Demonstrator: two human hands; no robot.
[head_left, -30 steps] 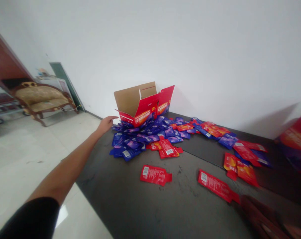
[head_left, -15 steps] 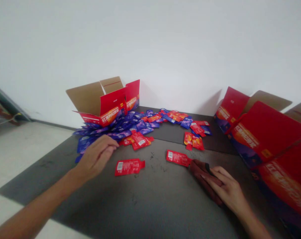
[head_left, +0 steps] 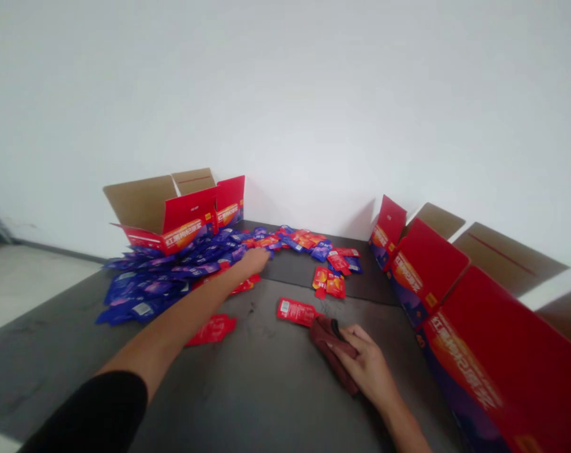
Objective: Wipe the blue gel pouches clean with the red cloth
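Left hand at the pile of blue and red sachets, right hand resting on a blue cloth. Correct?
Not quite. In the head view the crumpled cloth under the right hand is dark red, not blue. The left hand is at the pile of blue and red foil sachets, as said.

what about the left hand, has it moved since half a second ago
Yes. The left hand has reached forward, from beside the lone red sachet to beyond it, into the sachet pile.

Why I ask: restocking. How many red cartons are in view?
4: a back-left carton beside the blue pouches; along the right, a near carton, middle carton, far carton. More may be hidden.
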